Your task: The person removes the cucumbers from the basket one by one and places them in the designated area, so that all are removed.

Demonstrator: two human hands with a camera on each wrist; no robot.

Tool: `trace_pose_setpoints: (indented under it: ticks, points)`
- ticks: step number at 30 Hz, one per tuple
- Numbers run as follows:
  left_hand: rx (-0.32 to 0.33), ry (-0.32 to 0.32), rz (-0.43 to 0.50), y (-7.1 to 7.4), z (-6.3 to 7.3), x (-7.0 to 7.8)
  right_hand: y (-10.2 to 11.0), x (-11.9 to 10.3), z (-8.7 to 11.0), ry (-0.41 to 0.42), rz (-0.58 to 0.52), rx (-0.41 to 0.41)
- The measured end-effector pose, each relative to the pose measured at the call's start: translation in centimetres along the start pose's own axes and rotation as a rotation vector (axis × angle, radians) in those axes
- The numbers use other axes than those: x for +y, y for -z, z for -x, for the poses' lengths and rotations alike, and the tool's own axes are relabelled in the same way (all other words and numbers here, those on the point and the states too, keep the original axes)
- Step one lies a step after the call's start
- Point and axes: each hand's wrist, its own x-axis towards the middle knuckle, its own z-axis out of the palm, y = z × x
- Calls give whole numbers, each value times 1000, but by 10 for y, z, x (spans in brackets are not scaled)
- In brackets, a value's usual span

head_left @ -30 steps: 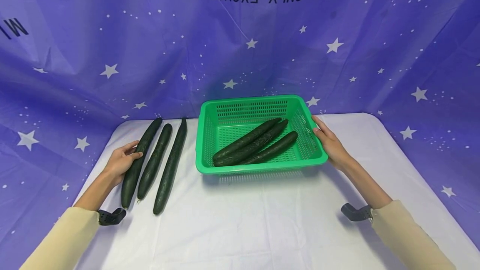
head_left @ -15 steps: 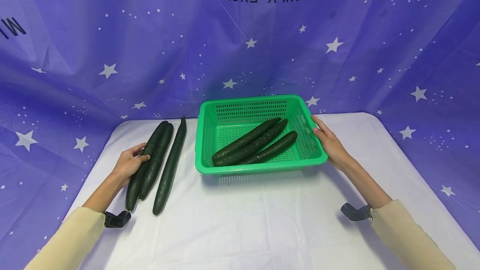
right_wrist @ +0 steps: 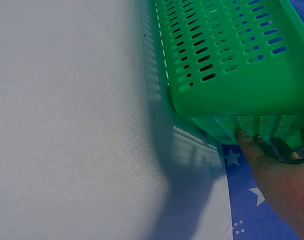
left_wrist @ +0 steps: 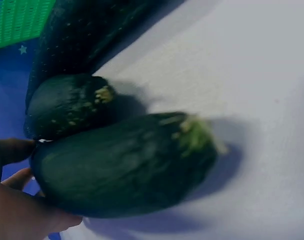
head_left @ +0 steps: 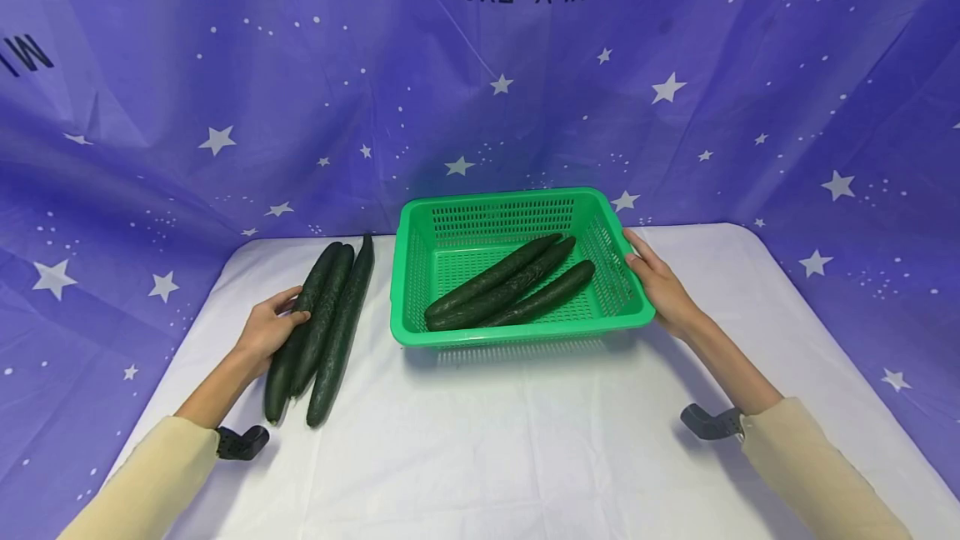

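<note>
Three dark green cucumbers lie side by side at the left in the head view. My left hand (head_left: 272,330) grips the leftmost cucumber (head_left: 281,373), its thumb across the top. That cucumber sits against the middle cucumber (head_left: 321,327), which leans close along the third cucumber (head_left: 337,357). From the left wrist, the blossom end of the gripped cucumber (left_wrist: 127,167) shows large above the white cloth. My right hand (head_left: 666,288) holds the right side of a green plastic basket (head_left: 525,337), thumb at the rim and fingers along the outer wall (right_wrist: 262,122). Inside lie three more cucumbers (head_left: 498,277).
A white cloth (head_left: 510,440) covers the table. Behind and around it hangs a purple curtain (head_left: 360,65) with white stars and mirrored-looking lettering. The basket stands near the table's back edge.
My left hand has moved the leftmost cucumber to the right against the middle one, and both have shifted toward the third. The right hand and basket have stayed in place.
</note>
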Motion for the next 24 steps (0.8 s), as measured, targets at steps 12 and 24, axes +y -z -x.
trace_pose_setpoints:
  ticks: [12,24]
  points:
    - [138,-229,-238,-2,12,42,1,1,0,11,-12,-4]
    - [21,-505,-151,-77,33,114,1,0,0,-2,-21,-7]
